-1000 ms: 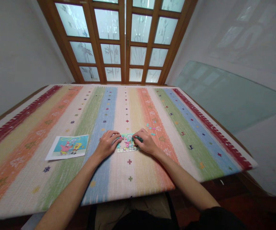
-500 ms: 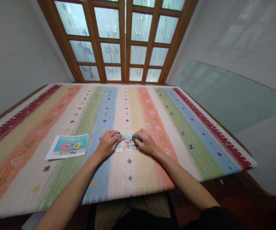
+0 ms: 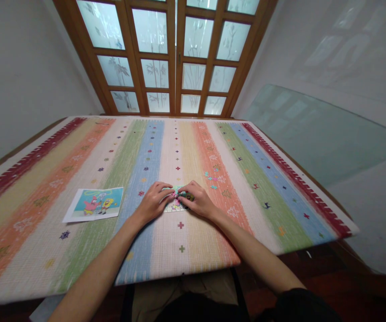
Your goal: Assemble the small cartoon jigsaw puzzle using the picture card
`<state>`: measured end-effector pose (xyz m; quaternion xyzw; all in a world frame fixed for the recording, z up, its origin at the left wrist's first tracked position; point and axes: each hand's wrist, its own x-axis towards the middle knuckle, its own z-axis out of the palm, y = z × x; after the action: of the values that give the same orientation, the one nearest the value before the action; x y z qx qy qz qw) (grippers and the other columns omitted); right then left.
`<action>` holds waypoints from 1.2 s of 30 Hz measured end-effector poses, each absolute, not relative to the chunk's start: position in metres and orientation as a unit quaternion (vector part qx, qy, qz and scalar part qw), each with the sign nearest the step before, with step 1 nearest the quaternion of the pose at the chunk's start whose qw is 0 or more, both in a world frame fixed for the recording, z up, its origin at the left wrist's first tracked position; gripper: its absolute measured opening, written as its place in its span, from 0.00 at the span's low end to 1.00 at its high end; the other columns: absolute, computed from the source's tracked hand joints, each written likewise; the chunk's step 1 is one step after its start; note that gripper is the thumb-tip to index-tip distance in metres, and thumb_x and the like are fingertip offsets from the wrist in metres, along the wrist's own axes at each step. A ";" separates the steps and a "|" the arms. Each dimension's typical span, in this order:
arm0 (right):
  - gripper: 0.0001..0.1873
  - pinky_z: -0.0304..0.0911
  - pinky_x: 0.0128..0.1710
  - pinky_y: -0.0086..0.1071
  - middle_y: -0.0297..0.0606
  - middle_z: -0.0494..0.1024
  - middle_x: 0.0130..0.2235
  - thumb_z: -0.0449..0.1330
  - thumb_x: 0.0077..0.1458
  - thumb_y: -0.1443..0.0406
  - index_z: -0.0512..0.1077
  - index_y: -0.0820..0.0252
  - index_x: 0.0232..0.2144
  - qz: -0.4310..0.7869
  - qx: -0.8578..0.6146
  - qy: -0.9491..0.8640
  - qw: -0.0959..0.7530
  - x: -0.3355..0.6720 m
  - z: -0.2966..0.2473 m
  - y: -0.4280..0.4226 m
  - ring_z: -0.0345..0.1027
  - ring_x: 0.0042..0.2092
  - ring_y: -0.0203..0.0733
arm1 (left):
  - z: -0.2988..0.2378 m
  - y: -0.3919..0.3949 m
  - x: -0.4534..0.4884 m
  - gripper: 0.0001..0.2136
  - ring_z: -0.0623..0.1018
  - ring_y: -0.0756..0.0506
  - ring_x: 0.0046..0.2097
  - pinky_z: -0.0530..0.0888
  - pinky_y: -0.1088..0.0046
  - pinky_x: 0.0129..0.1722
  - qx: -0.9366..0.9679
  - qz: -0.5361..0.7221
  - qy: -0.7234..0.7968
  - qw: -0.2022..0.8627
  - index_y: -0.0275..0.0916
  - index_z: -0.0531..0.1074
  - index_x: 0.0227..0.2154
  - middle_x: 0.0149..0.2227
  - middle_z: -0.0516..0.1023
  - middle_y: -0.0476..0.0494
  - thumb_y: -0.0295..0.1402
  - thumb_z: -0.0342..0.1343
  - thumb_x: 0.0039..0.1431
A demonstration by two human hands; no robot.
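Observation:
A small jigsaw puzzle, pink, green and pale, lies on the striped tablecloth in front of me, partly covered by both hands. My left hand reaches over its left side, thumb and fingers closed on a small pinkish puzzle piece. From the right, my right hand meets it, index finger and thumb curled to the same piece. The fingertips of both hands nearly touch. Exactly how the piece sits against the puzzle is hidden. Beyond my right hand lie several loose puzzle pieces, turquoise and pink.
To the left lies a printed cartoon picture on white paper. The striped tablecloth covers the large table. Wooden doors with glass panes stand behind it, and a pale glass panel is at the right wall.
My right hand has shifted left across the puzzle, and its fingertips now meet those of my left hand. My left fingertips have moved slightly right. The loose pieces and picture stay put.

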<state>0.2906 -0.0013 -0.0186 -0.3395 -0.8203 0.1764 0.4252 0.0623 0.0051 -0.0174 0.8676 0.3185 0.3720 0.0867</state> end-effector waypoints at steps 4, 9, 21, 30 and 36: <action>0.06 0.67 0.43 0.38 0.39 0.80 0.37 0.64 0.62 0.65 0.77 0.56 0.42 0.174 -0.337 -0.813 0.442 0.288 -0.019 -0.004 0.70 0.41 0.44 | -0.016 0.003 0.062 0.09 0.75 0.41 0.50 0.75 0.59 0.50 0.868 0.379 0.310 0.090 0.42 0.76 0.48 0.47 0.78 0.39 0.31 0.54 0.70; 0.05 0.66 0.42 0.37 0.39 0.80 0.36 0.63 0.63 0.63 0.78 0.56 0.40 0.161 -0.348 -0.808 0.447 0.287 -0.020 -0.002 0.70 0.40 0.43 | -0.015 0.003 0.063 0.08 0.75 0.41 0.49 0.75 0.59 0.50 0.868 0.380 0.308 0.085 0.41 0.75 0.48 0.46 0.78 0.39 0.31 0.54 0.70; 0.06 0.66 0.40 0.36 0.39 0.79 0.34 0.63 0.62 0.62 0.79 0.57 0.38 0.140 -0.383 -0.788 0.461 0.281 -0.016 -0.004 0.69 0.38 0.43 | -0.012 0.004 0.062 0.09 0.76 0.42 0.48 0.76 0.59 0.48 0.853 0.403 0.325 0.068 0.40 0.76 0.46 0.45 0.78 0.40 0.33 0.52 0.71; 0.05 0.66 0.39 0.34 0.38 0.77 0.33 0.65 0.61 0.63 0.79 0.56 0.39 0.153 -0.393 -0.790 0.445 0.285 -0.018 -0.005 0.70 0.37 0.42 | -0.010 0.002 0.060 0.09 0.76 0.42 0.49 0.76 0.59 0.49 0.860 0.384 0.327 0.076 0.41 0.76 0.46 0.45 0.78 0.40 0.34 0.52 0.71; 0.04 0.65 0.39 0.35 0.39 0.78 0.33 0.63 0.62 0.66 0.79 0.56 0.36 0.146 -0.366 -0.812 0.431 0.287 -0.023 -0.007 0.68 0.37 0.42 | -0.012 0.003 0.060 0.08 0.76 0.42 0.49 0.75 0.60 0.49 0.867 0.380 0.312 0.082 0.40 0.76 0.46 0.46 0.78 0.39 0.33 0.53 0.71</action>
<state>0.2871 -0.0068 -0.0229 -0.3663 -0.8116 0.1459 0.4311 0.0596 0.0028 -0.0124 0.8670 0.3121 0.3795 0.0824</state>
